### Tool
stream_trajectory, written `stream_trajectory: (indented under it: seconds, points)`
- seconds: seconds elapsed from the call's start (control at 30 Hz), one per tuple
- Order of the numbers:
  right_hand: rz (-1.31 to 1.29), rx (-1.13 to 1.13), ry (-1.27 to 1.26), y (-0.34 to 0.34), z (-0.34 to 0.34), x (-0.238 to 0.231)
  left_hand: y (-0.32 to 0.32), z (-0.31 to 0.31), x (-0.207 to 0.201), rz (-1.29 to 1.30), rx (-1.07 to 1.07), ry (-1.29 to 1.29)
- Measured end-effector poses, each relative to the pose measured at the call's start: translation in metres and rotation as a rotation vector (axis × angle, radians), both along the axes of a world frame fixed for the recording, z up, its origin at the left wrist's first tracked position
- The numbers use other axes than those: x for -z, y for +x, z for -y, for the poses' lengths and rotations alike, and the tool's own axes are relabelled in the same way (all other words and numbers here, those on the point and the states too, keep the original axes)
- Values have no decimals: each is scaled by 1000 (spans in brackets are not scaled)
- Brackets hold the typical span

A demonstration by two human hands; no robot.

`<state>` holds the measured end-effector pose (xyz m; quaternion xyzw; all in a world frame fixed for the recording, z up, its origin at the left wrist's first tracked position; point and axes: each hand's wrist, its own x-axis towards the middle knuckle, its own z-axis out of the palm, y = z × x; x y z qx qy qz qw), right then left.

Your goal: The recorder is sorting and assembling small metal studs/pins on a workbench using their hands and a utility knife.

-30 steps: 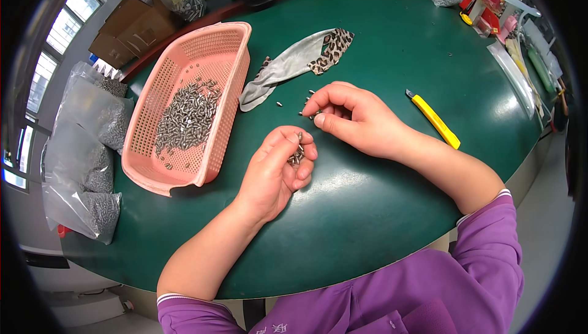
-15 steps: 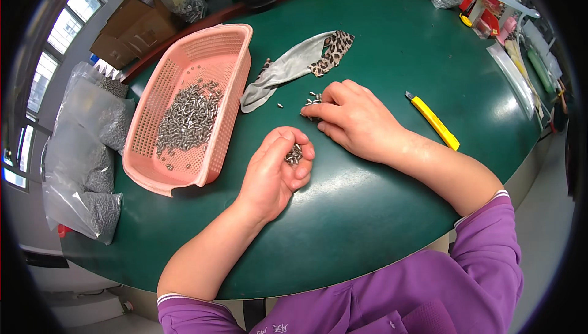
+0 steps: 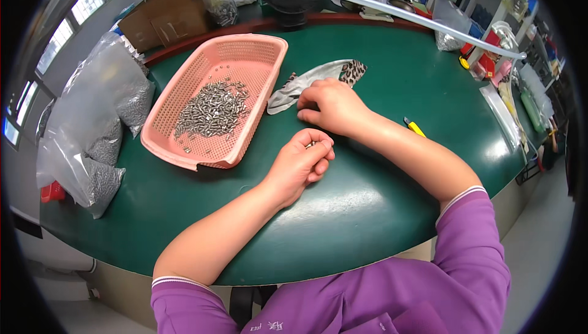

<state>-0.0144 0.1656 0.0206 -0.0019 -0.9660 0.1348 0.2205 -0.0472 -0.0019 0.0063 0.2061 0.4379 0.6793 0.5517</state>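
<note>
From my end I see the left hand [image 3: 299,167] curled round small metal pins [image 3: 311,144]; a slack finger could spill some. Can't tell if the right hand [image 3: 335,107] grips anything.

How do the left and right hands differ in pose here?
The left hand is curled around small metal pieces; the right hand is palm down, anything under it hidden. The left hand is closer to the body; the right hand overlaps the grey cloth in this view. Both are bare.

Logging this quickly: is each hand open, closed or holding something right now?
Left hand: closed around small metal parts.
Right hand: curled, underside hidden; cannot tell whether it holds anything.
</note>
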Motion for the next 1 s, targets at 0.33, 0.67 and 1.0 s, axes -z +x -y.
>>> stream_trajectory:
  seconds: [0.33, 0.67, 1.0]
  points:
    - [62, -67, -333, 44, 3, -24, -1, 0, 8, 21, 56, 33]
    - [102, -181, -555, 91, -17, -51, 0, 2, -8, 39, -87, -163]
    - [195, -362, -682, 82, -28, -59, 51, 4, -44, 94, -305, -53]
